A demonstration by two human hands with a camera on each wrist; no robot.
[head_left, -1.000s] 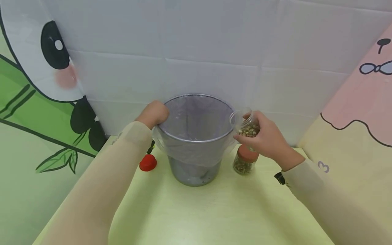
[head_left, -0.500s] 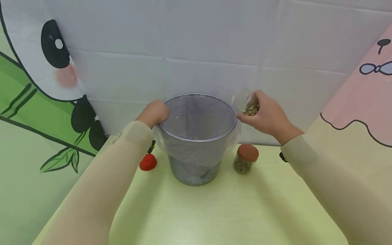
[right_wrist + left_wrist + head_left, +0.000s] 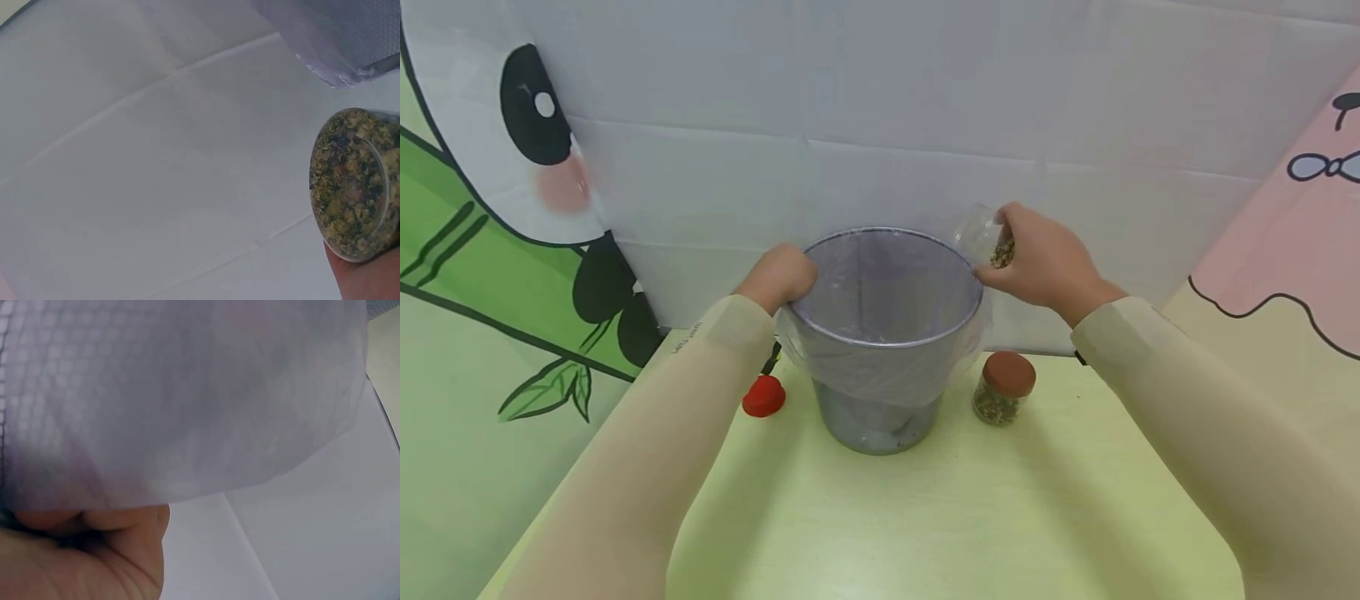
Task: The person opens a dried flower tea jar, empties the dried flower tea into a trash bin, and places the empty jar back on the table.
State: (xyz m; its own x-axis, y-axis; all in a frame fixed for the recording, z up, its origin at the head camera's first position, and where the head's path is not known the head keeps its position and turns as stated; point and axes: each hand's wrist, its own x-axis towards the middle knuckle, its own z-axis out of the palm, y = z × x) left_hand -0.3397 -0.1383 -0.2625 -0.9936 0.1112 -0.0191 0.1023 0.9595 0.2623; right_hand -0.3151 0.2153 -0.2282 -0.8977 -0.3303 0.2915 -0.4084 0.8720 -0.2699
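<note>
A grey mesh bin (image 3: pixel 876 425) stands on the table, with a translucent plastic liner (image 3: pixel 880 375) folded over its rim. At the bin's left rim, my left hand (image 3: pixel 778 277) grips the rim and liner; its fingertips are hidden inside. My right hand (image 3: pixel 1048 258) holds a clear, lidless jar (image 3: pixel 976 233) at the bin's right rim, tilted with its mouth toward the bin. Small yellow-green dried flowers sit in the jar; the right wrist view shows the jar's base (image 3: pixel 349 187) packed with them. In the left wrist view the liner (image 3: pixel 206 394) covers the fingers' upper part.
A second jar (image 3: pixel 997 407) with a brownish-red lid (image 3: pixel 1010 373) stands right of the bin. On the left lies a red cap (image 3: pixel 764 397), with a small black-and-yellow object (image 3: pixel 771 360) behind it, partly hidden. A white sheet (image 3: pixel 910 100) hangs behind the table (image 3: pixel 880 517).
My right hand has raised the open jar, moved it left to the bin's rim and tipped it further. The left hand stays on the rim.
</note>
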